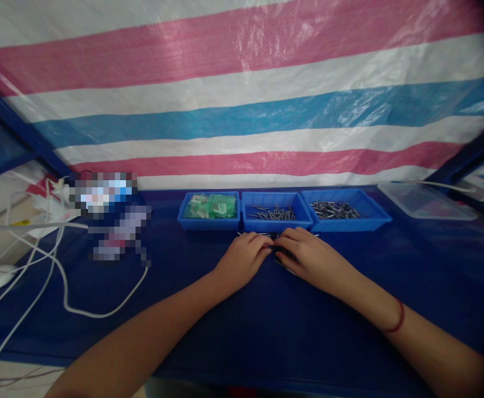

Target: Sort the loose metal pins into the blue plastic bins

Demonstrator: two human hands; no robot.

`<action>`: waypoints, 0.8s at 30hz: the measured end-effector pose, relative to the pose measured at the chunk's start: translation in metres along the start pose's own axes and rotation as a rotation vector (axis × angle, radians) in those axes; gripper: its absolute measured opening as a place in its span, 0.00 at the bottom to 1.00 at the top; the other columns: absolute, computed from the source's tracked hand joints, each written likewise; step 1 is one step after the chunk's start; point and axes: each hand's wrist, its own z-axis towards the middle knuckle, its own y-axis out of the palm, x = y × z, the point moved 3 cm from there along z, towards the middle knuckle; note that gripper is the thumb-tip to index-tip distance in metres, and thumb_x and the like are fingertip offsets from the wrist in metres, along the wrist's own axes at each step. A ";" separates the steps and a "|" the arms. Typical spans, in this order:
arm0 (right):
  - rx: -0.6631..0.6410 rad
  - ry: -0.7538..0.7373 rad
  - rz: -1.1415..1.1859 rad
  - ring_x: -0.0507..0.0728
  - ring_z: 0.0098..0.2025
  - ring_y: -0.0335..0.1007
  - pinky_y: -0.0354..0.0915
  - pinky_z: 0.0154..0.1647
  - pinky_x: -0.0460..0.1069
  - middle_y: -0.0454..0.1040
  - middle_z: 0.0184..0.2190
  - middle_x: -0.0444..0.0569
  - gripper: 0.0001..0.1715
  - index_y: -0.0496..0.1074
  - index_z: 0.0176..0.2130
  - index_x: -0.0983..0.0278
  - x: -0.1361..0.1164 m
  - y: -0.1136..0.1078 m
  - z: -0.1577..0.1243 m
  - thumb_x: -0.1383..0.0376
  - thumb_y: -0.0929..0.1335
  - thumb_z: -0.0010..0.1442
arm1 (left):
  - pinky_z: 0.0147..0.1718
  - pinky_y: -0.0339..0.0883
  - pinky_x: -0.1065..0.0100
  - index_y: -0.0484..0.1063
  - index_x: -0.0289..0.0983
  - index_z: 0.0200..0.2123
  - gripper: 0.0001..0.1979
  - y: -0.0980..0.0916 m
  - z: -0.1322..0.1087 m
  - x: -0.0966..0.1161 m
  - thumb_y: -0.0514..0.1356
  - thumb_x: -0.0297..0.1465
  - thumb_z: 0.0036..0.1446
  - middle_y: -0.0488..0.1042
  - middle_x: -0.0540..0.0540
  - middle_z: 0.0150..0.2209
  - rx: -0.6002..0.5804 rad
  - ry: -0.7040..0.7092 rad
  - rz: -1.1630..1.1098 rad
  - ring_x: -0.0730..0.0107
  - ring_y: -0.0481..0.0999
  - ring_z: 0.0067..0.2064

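Note:
My left hand (246, 255) and my right hand (306, 255) meet on the table in front of the middle bin. Their fingertips nearly touch over a small heap of thin, dark metal rods (285, 252), partly covered by my right fingers. The left fingers are bent and pressed together at the heap's left side; what they pinch is hidden. My right fingers curl round the rods, some of which poke out below the hand. Behind the hands, the middle blue bin (275, 225) holds short, thin metal pieces (278, 214); their exact kind is too small to tell.
More metal pieces (336, 210) fill the right blue bin (350, 225). Green plastic packets (212, 207) lie in the left blue bin (209, 224). A clear plastic lid (426, 202) rests at the back right. White cables (101, 315) and blurred-out items (120, 235) occupy the left side.

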 end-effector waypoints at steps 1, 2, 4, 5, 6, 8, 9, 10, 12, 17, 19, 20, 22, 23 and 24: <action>-0.001 0.004 -0.006 0.59 0.38 0.68 0.66 0.40 0.54 0.71 0.34 0.52 0.08 0.73 0.39 0.64 0.000 0.001 0.000 0.68 0.64 0.61 | 0.44 0.66 0.63 0.70 0.37 0.43 0.08 0.000 0.000 0.000 0.54 0.28 0.63 0.75 0.45 0.40 0.001 -0.009 -0.005 0.64 0.73 0.43; 0.000 0.008 -0.011 0.59 0.38 0.68 0.66 0.40 0.54 0.71 0.34 0.52 0.09 0.73 0.38 0.64 0.001 0.001 0.001 0.69 0.63 0.62 | 0.44 0.66 0.63 0.70 0.37 0.43 0.08 0.000 0.000 0.000 0.54 0.28 0.62 0.75 0.45 0.40 0.002 -0.014 -0.007 0.64 0.73 0.43; 0.005 0.003 -0.016 0.59 0.38 0.68 0.66 0.40 0.53 0.71 0.34 0.52 0.10 0.73 0.36 0.64 0.001 0.001 0.001 0.69 0.62 0.62 | 0.44 0.66 0.63 0.70 0.37 0.43 0.07 -0.001 0.000 0.000 0.56 0.28 0.61 0.75 0.45 0.40 0.000 -0.013 -0.007 0.63 0.73 0.43; 0.006 -0.006 -0.016 0.59 0.38 0.68 0.66 0.40 0.53 0.71 0.34 0.52 0.10 0.73 0.36 0.64 0.001 0.000 0.002 0.69 0.62 0.63 | 0.44 0.65 0.63 0.70 0.37 0.43 0.07 -0.001 0.000 0.001 0.56 0.28 0.61 0.74 0.45 0.41 -0.003 -0.008 -0.006 0.63 0.72 0.44; 0.007 -0.014 -0.014 0.58 0.38 0.68 0.66 0.39 0.53 0.71 0.34 0.52 0.10 0.73 0.36 0.64 0.001 0.000 0.002 0.69 0.62 0.63 | 0.45 0.65 0.62 0.70 0.37 0.42 0.07 -0.001 0.000 0.001 0.56 0.28 0.61 0.74 0.45 0.41 -0.006 -0.002 -0.002 0.63 0.72 0.44; 0.005 -0.023 -0.001 0.58 0.38 0.68 0.66 0.40 0.53 0.70 0.34 0.52 0.10 0.72 0.36 0.64 0.001 0.000 0.002 0.69 0.62 0.63 | 0.45 0.64 0.62 0.70 0.37 0.41 0.06 -0.001 0.000 0.001 0.57 0.29 0.60 0.74 0.45 0.41 -0.010 0.004 0.010 0.63 0.72 0.44; 0.003 -0.024 0.010 0.58 0.38 0.67 0.66 0.40 0.53 0.70 0.34 0.52 0.10 0.72 0.36 0.65 0.001 0.000 0.002 0.69 0.61 0.63 | 0.45 0.64 0.62 0.70 0.36 0.40 0.06 -0.001 0.000 0.001 0.57 0.30 0.60 0.73 0.45 0.41 -0.009 0.001 0.017 0.63 0.71 0.44; 0.000 -0.024 0.024 0.58 0.38 0.67 0.66 0.40 0.53 0.70 0.34 0.52 0.10 0.72 0.36 0.65 0.001 0.001 0.002 0.69 0.61 0.63 | 0.45 0.64 0.62 0.70 0.36 0.40 0.06 -0.001 0.000 0.000 0.58 0.30 0.60 0.73 0.45 0.41 -0.008 -0.003 0.025 0.63 0.71 0.44; 0.000 -0.025 0.055 0.58 0.39 0.67 0.66 0.41 0.54 0.70 0.35 0.52 0.09 0.71 0.37 0.65 0.001 0.003 0.002 0.69 0.62 0.63 | 0.45 0.64 0.62 0.70 0.36 0.39 0.05 0.000 -0.001 -0.001 0.58 0.31 0.60 0.73 0.45 0.41 -0.003 -0.012 0.037 0.63 0.71 0.43; 0.037 -0.026 0.086 0.58 0.37 0.66 0.65 0.40 0.53 0.69 0.33 0.52 0.08 0.69 0.35 0.65 0.002 0.009 0.003 0.71 0.61 0.63 | 0.46 0.63 0.62 0.70 0.37 0.41 0.05 0.001 -0.002 -0.001 0.57 0.30 0.61 0.73 0.46 0.42 0.007 -0.012 0.064 0.63 0.71 0.45; 0.048 -0.025 0.086 0.58 0.37 0.66 0.64 0.40 0.54 0.69 0.33 0.52 0.08 0.68 0.35 0.65 0.001 0.009 0.004 0.71 0.61 0.63 | 0.47 0.63 0.62 0.71 0.37 0.42 0.06 0.000 -0.002 0.000 0.56 0.30 0.62 0.73 0.45 0.42 0.016 -0.011 0.058 0.63 0.71 0.45; 0.056 -0.020 0.091 0.58 0.37 0.66 0.64 0.40 0.54 0.69 0.33 0.52 0.08 0.68 0.36 0.65 0.001 0.007 0.004 0.71 0.60 0.63 | 0.47 0.63 0.62 0.71 0.36 0.42 0.07 0.000 -0.002 0.000 0.55 0.30 0.62 0.73 0.45 0.42 0.023 -0.009 0.052 0.64 0.71 0.45; 0.080 -0.001 0.119 0.59 0.37 0.66 0.63 0.41 0.54 0.70 0.34 0.52 0.07 0.67 0.36 0.64 0.000 0.002 0.004 0.71 0.60 0.64 | 0.47 0.63 0.62 0.72 0.36 0.42 0.08 -0.002 -0.002 0.001 0.54 0.30 0.64 0.73 0.44 0.42 0.040 -0.001 0.038 0.64 0.71 0.45; 0.096 0.011 0.146 0.59 0.37 0.66 0.63 0.41 0.54 0.70 0.33 0.51 0.07 0.66 0.36 0.64 -0.001 -0.002 0.004 0.70 0.60 0.64 | 0.47 0.63 0.62 0.72 0.36 0.42 0.09 -0.002 -0.002 0.001 0.53 0.31 0.64 0.73 0.44 0.42 0.051 0.002 0.033 0.64 0.71 0.45; 0.114 0.025 0.187 0.58 0.38 0.66 0.62 0.41 0.54 0.70 0.33 0.51 0.07 0.65 0.36 0.64 -0.002 -0.005 0.004 0.70 0.60 0.64 | 0.47 0.63 0.62 0.73 0.36 0.41 0.10 -0.003 -0.002 0.002 0.52 0.32 0.65 0.72 0.44 0.43 0.065 0.003 0.030 0.64 0.70 0.45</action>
